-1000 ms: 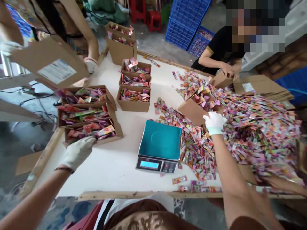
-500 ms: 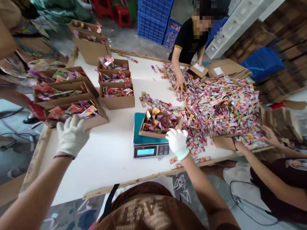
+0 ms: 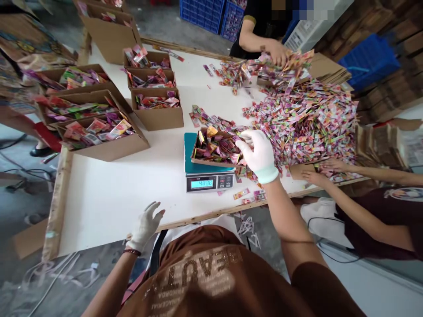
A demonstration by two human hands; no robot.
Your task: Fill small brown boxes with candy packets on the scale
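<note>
The cardboard box (image 3: 214, 163) looks matt, its sachets (image 3: 218, 147) glossy plastic, the tabletop (image 3: 105, 193) smooth

White tabletop (image 3: 109, 193) bare left of scale (image 3: 210, 181), clear lane for left hand (image 3: 145, 226); mostly bare strip between small boxes (image 3: 158, 119) and sachet pile (image 3: 310, 119); large boxes (image 3: 112, 149) block far left; pile fills right, co-worker's hand (image 3: 279, 52) over far end; filled box (image 3: 213, 162) takes up scale
</note>
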